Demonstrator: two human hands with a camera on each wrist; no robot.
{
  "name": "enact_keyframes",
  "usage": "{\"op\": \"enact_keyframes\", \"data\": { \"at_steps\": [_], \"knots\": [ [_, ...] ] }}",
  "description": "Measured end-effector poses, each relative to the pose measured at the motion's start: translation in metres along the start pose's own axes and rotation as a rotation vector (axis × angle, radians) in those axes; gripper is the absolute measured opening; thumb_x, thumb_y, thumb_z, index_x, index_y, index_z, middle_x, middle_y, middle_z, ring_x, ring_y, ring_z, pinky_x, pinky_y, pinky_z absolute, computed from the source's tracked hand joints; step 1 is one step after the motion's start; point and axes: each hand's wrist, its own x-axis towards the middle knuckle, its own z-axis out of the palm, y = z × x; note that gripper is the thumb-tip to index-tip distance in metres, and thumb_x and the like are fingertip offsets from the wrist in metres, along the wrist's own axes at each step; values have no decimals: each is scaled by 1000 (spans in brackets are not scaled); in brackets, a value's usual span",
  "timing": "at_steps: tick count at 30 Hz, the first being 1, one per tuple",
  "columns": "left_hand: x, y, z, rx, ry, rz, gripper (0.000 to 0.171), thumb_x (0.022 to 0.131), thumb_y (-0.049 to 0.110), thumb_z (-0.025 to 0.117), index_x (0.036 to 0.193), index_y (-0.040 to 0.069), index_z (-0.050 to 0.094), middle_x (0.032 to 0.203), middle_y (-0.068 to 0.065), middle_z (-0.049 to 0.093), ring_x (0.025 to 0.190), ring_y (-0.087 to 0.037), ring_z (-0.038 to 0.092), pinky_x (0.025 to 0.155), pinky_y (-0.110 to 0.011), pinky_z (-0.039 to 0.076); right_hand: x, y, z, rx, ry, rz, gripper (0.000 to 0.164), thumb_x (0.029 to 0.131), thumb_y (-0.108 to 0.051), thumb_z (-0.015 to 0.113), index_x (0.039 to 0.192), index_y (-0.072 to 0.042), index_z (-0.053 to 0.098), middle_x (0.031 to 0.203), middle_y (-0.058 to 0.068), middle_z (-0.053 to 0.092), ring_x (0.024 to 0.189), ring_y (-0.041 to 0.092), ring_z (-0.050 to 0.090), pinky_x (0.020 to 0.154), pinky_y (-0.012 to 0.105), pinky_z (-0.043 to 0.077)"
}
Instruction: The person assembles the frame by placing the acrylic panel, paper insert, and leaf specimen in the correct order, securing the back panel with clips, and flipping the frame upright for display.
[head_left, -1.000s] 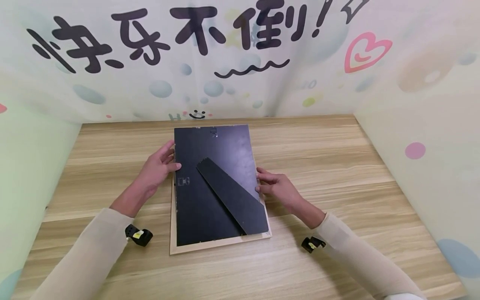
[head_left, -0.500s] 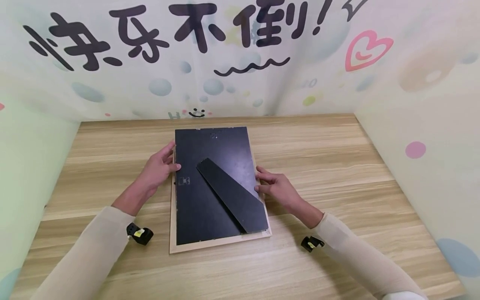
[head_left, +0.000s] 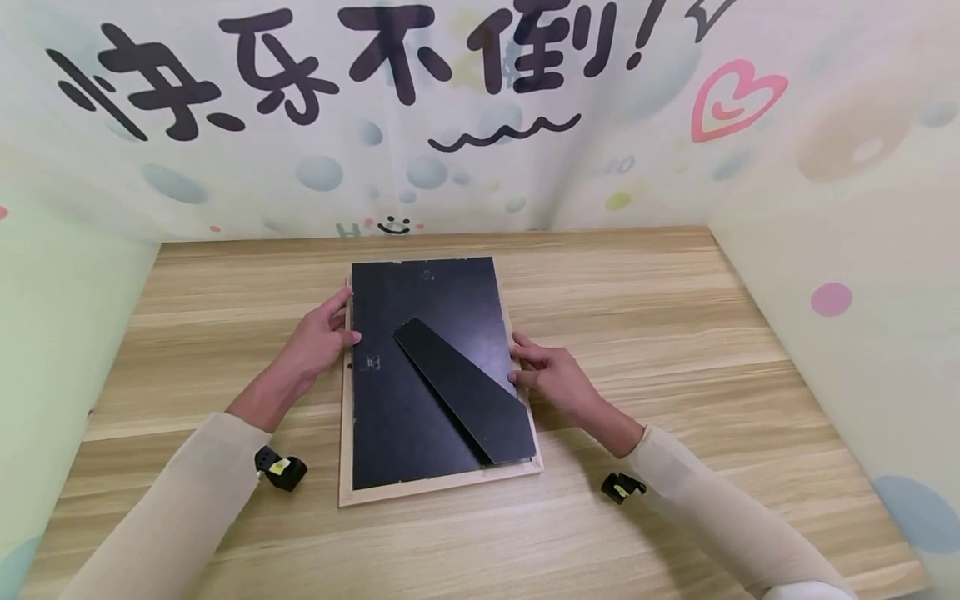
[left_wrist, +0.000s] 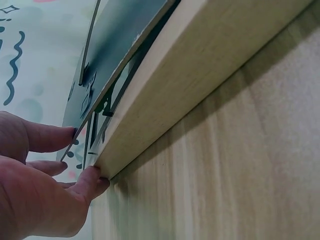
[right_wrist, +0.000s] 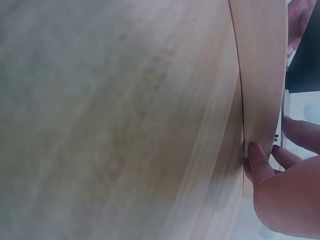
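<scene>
A picture frame of pale wood lies back side up on the table. Over it is a black backing board with a slanted easel leg. The left wrist view shows a gap between board and frame, with the board tilted up toward its far end. My left hand pinches the board's left edge, thumb on top, while lower fingers touch the frame's outer side. At the right edge, my right hand has its thumb at the board and a finger beneath, other fingers against the frame side.
The wood-grain table runs back to a printed cloth wall, with further walls at left and right. A small black device hangs by the left cuff, and another device by the right.
The far end of the backing board has come down slightly toward the frame, the left hand lowering with it. The right hand has hardly moved.
</scene>
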Motion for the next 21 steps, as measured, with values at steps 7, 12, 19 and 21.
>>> {"op": "enact_keyframes", "data": {
  "at_steps": [7, 12, 19, 21],
  "knots": [
    [-1, 0, -2, 6, -4, -2, 78, 94, -5, 47, 157, 14, 4, 160, -19, 15, 147, -36, 16, 117, -49, 22, -1, -2, 2, 7, 22, -9, 47, 83, 1, 72, 128, 3, 60, 147, 6, 46, 133, 18, 45, 103, 30, 41],
    [-2, -1, -2, 21, -10, -8, 78, 93, -8, 45, 157, 12, 5, 162, -17, 9, 147, -37, 13, 117, -49, 21, -1, -1, 3, -8, 35, -25, 45, 83, 1, 72, 126, 3, 62, 146, 8, 47, 133, 19, 46, 103, 29, 41],
    [-3, -3, -2, 49, -27, 14, 78, 90, -10, 45, 156, 7, 7, 162, -16, 2, 148, -38, 8, 118, -49, 18, 0, 2, 4, -63, 48, -53, 45, 82, -1, 74, 126, 1, 63, 145, 7, 49, 131, 19, 48, 103, 32, 42],
    [-3, -3, -1, 77, -31, 18, 78, 89, -10, 46, 156, 5, 9, 163, -16, 1, 147, -40, 6, 118, -50, 16, 0, 2, 4, -86, 54, -63, 46, 82, -1, 74, 126, 0, 63, 144, 7, 49, 130, 19, 49, 104, 32, 42]
  ]
}}
